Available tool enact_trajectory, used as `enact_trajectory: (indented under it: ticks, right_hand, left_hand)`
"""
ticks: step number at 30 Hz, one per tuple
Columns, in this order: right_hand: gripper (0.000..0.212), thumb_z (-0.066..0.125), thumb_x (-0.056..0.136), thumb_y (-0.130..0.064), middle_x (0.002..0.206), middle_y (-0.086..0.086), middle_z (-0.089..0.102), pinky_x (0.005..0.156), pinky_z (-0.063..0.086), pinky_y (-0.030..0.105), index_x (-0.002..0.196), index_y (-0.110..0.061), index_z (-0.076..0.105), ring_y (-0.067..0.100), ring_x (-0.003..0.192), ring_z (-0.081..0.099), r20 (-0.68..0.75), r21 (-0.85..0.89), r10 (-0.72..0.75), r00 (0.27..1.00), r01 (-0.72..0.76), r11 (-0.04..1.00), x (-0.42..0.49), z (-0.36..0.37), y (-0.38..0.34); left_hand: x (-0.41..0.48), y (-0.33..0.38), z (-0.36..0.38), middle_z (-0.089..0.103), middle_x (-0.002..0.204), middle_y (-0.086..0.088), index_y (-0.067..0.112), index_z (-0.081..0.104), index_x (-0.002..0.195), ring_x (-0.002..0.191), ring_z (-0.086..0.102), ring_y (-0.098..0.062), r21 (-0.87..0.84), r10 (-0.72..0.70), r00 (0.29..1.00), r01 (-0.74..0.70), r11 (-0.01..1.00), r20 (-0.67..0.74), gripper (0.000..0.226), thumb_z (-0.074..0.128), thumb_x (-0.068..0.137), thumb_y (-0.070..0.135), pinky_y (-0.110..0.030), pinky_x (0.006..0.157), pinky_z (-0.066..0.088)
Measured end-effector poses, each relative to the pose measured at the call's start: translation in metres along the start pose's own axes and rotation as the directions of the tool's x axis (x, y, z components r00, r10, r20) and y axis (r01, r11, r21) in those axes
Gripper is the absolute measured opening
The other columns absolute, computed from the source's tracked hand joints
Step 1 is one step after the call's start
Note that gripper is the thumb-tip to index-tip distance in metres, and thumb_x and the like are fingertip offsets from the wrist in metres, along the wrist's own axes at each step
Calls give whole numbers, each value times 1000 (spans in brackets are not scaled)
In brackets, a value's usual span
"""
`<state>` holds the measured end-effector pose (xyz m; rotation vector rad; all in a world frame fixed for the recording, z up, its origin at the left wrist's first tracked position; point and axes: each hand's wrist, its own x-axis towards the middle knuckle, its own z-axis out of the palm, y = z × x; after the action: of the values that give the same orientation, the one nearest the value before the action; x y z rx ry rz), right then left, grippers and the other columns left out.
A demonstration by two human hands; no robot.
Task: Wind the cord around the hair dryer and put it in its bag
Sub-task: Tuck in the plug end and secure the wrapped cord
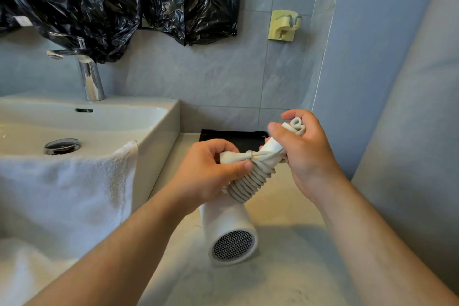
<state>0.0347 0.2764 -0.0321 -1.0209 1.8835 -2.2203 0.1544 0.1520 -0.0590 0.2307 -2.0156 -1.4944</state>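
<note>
A white hair dryer point(229, 233) is held over the counter, its mesh grille facing me and its handle pointing up and away. The white cord point(248, 182) lies in several tight coils round the handle. My left hand point(211, 171) pinches the plug end of the cord beside the coils. My right hand point(305, 146) grips the top of the handle together with a small loop of cord. A flat black item point(231, 138), maybe the bag, lies on the counter behind my hands.
A white basin point(159, 117) with a chrome tap point(90, 77) stands at the left, a white towel point(67, 196) draped over its front rim. Black plastic sheeting point(124, 0) hangs on the tiled wall. A yellow wall holder point(284, 25) is up right.
</note>
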Motion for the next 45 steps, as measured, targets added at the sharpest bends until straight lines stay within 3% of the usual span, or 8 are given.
enact_trajectory:
  ticks: [4, 8, 15, 20, 25, 31, 37, 45]
  right_hand:
    - [23, 64, 70, -13, 82, 8, 61, 79, 54, 56, 86, -26, 55, 41, 83, 68, -20, 31, 49, 999, -49, 998, 6, -7, 3]
    - [20, 58, 86, 1, 86, 8, 57, 84, 52, 60, 91, -17, 52, 31, 77, 67, -16, 74, 100, 995, -99, 992, 12, -18, 9]
    - [21, 63, 87, -5, 99, 6, 56, 82, 57, 52, 97, -20, 52, 24, 80, 69, -56, 82, 123, 991, -118, 990, 19, -29, 26]
    - [11, 65, 89, -15, 95, 14, 61, 69, 58, 36, 92, -7, 58, 25, 84, 64, -101, 348, 303, 948, -252, 903, 24, -24, 38]
    - [20, 69, 86, -27, 100, 17, 67, 79, 57, 52, 97, -17, 55, 30, 87, 67, -32, 386, 469, 883, -422, 820, 26, -15, 46]
    - [15, 67, 88, -14, 106, 19, 64, 66, 58, 43, 98, -14, 55, 28, 95, 66, -82, 436, 478, 874, -400, 806, 24, -19, 50]
    - [14, 68, 88, -14, 94, 16, 65, 75, 59, 48, 94, -11, 55, 26, 88, 66, -116, 404, 434, 893, -357, 842, 24, -21, 50]
    - [17, 69, 86, -12, 103, 19, 63, 67, 59, 44, 98, -12, 57, 27, 91, 66, -42, 470, 444, 895, -375, 799, 24, -18, 53]
  left_hand:
    - [3, -3, -12, 55, 64, 0, 9, 69, 75, 54, 49, -9, 289, -7, 999, -4, 957, 37, 21, 75, 83, 28, -19, 50, 41]
    - [4, -5, -15, 60, 83, 4, 24, 67, 80, 77, 58, -13, 638, -4, 993, -72, 766, 116, 20, 59, 93, 36, -36, 72, 51]
    - [8, -12, -20, 55, 84, 9, 33, 52, 71, 78, 54, -13, 775, 19, 989, -128, 618, 148, 22, 60, 90, 40, -31, 67, 42]
    - [7, -29, -13, 52, 86, 6, 30, 48, 81, 79, 51, -18, 775, 156, 979, -202, 599, 134, 18, 56, 92, 41, -37, 71, 46]
    - [7, -36, -3, 46, 82, 7, 30, 40, 76, 80, 46, -18, 725, 162, 966, -260, 638, 204, 28, 35, 95, 51, -36, 72, 39]
    - [12, -39, -1, 52, 82, 4, 26, 53, 76, 80, 51, -14, 610, 116, 983, -181, 771, 144, 27, 46, 94, 45, -33, 70, 40]
    - [12, -39, -15, 52, 76, 4, 25, 51, 72, 73, 50, -15, 613, 39, 988, -123, 780, 148, 27, 51, 90, 45, -34, 66, 40]
    - [9, -44, -5, 57, 77, 1, 24, 62, 74, 69, 52, -13, 462, 51, 996, -10, 887, -78, 17, 70, 84, 36, -28, 60, 38]
